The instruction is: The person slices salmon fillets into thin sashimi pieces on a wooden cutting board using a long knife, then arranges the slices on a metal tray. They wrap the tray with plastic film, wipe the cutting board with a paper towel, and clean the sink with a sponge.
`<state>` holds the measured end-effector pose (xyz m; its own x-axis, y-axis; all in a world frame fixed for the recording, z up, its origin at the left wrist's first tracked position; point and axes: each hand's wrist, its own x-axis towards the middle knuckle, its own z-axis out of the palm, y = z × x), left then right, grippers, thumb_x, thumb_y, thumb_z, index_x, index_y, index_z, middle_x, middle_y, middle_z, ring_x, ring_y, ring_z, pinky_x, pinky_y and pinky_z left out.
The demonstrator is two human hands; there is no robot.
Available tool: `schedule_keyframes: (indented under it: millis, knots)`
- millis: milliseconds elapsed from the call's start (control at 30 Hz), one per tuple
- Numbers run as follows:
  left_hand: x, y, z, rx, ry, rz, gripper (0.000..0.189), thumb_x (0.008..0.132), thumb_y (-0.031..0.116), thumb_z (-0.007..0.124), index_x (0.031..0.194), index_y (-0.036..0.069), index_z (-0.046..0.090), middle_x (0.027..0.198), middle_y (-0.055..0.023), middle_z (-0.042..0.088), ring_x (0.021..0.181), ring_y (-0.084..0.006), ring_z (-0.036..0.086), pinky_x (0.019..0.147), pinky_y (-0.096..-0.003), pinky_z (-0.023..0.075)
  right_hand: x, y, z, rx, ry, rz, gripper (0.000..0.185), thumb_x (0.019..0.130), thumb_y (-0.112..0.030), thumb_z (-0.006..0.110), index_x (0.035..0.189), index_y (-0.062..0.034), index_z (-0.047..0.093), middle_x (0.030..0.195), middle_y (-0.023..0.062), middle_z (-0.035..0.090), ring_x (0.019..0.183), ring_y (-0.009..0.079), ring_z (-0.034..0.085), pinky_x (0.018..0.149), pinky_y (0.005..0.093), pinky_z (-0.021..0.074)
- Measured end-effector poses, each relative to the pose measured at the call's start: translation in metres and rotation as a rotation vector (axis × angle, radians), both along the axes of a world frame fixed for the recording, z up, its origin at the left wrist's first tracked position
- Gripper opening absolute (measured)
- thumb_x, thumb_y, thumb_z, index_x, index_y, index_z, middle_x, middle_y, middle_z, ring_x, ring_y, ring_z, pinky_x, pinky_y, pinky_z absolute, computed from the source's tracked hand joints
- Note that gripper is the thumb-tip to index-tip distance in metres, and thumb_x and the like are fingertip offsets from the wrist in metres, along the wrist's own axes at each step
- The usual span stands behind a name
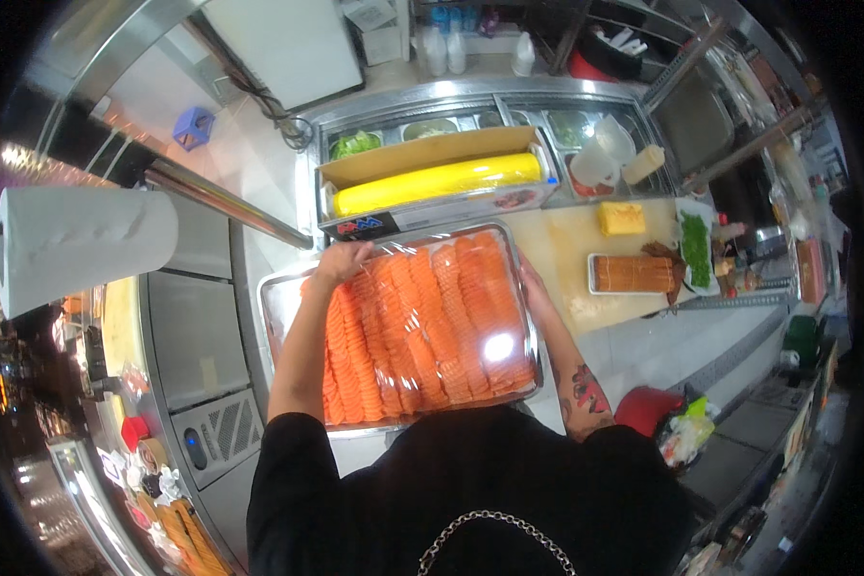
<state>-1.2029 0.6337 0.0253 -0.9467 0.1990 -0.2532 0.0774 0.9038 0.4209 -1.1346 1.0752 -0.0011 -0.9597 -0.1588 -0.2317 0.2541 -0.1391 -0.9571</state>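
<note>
Rows of sliced orange fish, apparently salmon (403,324), lie in a shallow metal tray (539,360) in front of my torso. Clear plastic film (446,288) stretches over the slices, creased and shiny. My left hand (345,263) is at the tray's far left, fingers bent on the film's edge. Along the right rim, my right hand (534,288) grips the tray's side; some of its fingers are hidden. A pale, bare metal surface with a raised rim (279,306) shows left of the slices. Just beyond the tray is an open cardboard box (432,147) holding a yellow roll of film (439,183).
A refrigerated counter with food pans (356,144) stands behind the box. On the cutting board (565,252) at right are a yellow block (621,218), a wrapped brown block (632,274) and chopped greens (695,245). A paper towel roll (90,241) and metal post (230,205) stand left.
</note>
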Motion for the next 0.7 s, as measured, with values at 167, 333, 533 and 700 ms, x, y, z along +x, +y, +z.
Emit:
schedule_keyframes:
  millis: [167, 333, 533, 700]
  knots:
    - [0.007, -0.015, 0.0, 0.012, -0.025, 0.127, 0.054, 0.102, 0.055, 0.045, 0.1, 0.012, 0.077, 0.103, -0.022, 0.072, 0.099, -0.041, 0.068, 0.087, -0.0499, 0.0527, 0.064, 0.019, 0.008, -0.059, -0.148, 0.032, 0.059, 0.108, -0.033, 0.045, 0.156, -0.0026, 0.032, 0.156, 0.0098, 0.042, 0.144, 0.0204, 0.038, 0.12, 0.0345, 0.0273]
    - [0.02, -0.031, -0.001, -0.201, 0.152, 0.288, 0.054, 0.101, 0.049, 0.049, 0.096, 0.002, 0.076, 0.099, -0.0275, 0.07, 0.093, -0.0458, 0.067, 0.085, -0.0521, 0.0529, 0.137, 0.043, 0.004, -0.23, -0.273, 0.002, 0.059, 0.106, -0.036, 0.049, 0.152, 0.0003, 0.039, 0.151, 0.0099, 0.047, 0.14, 0.0204, 0.042, 0.119, 0.036, 0.0304]
    - [0.006, 0.014, -0.007, -0.079, 0.301, 0.074, 0.049, 0.103, 0.043, 0.047, 0.122, 0.003, 0.066, 0.106, -0.0273, 0.069, 0.102, -0.0439, 0.065, 0.092, -0.0506, 0.0509, 0.214, 0.041, 0.0, -0.482, -0.264, -0.263, 0.056, 0.107, -0.036, 0.045, 0.147, 0.002, 0.043, 0.149, 0.0115, 0.05, 0.138, 0.0252, 0.045, 0.118, 0.0416, 0.0318]
    - [-0.017, 0.09, -0.002, 0.052, 0.055, 0.015, 0.05, 0.103, 0.047, 0.044, 0.117, 0.006, 0.068, 0.109, -0.0257, 0.069, 0.106, -0.043, 0.065, 0.094, -0.0505, 0.0505, 0.246, 0.028, 0.002, -0.513, -0.596, -0.333, 0.052, 0.105, -0.032, 0.051, 0.143, 0.0029, 0.045, 0.139, 0.0116, 0.055, 0.129, 0.0249, 0.054, 0.108, 0.0413, 0.0442]
